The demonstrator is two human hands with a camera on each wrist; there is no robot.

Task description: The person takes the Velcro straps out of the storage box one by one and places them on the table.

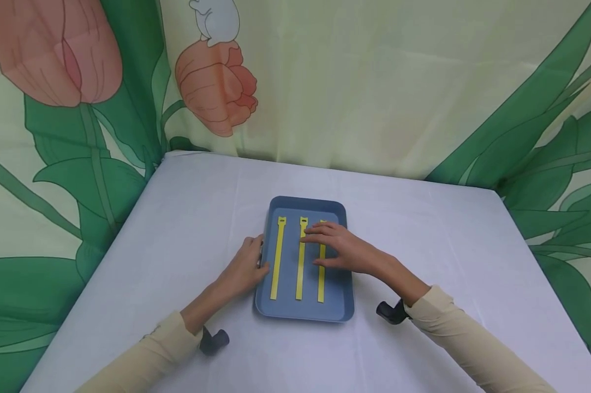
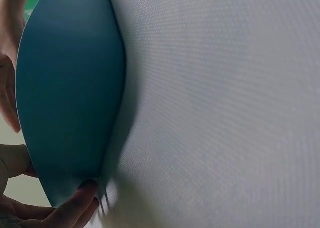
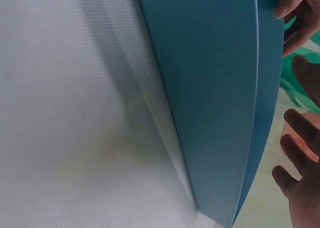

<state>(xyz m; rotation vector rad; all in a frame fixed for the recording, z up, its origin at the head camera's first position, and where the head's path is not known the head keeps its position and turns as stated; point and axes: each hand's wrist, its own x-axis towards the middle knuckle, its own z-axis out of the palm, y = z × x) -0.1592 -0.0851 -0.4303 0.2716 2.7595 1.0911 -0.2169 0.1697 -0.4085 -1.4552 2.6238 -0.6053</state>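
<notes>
Tulip curtain (image 1: pixel 354 82) behind a white table (image 1: pixel 202 218); three yellow straps (image 1: pixel 300 267) lie lengthwise in a tray (image 1: pixel 287 273).
Left hand (image 1: pixel 248 265) grips the tray's left edge; right hand (image 1: pixel 345 249), fingers spread wide, is over the straps toward the right edge.

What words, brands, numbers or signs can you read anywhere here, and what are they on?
None that can be read: no lettering shows on the yellow straps, blue tray, white tablecloth or printed backdrop.
Any marking on the black wrist devices would be too small to read.
</notes>
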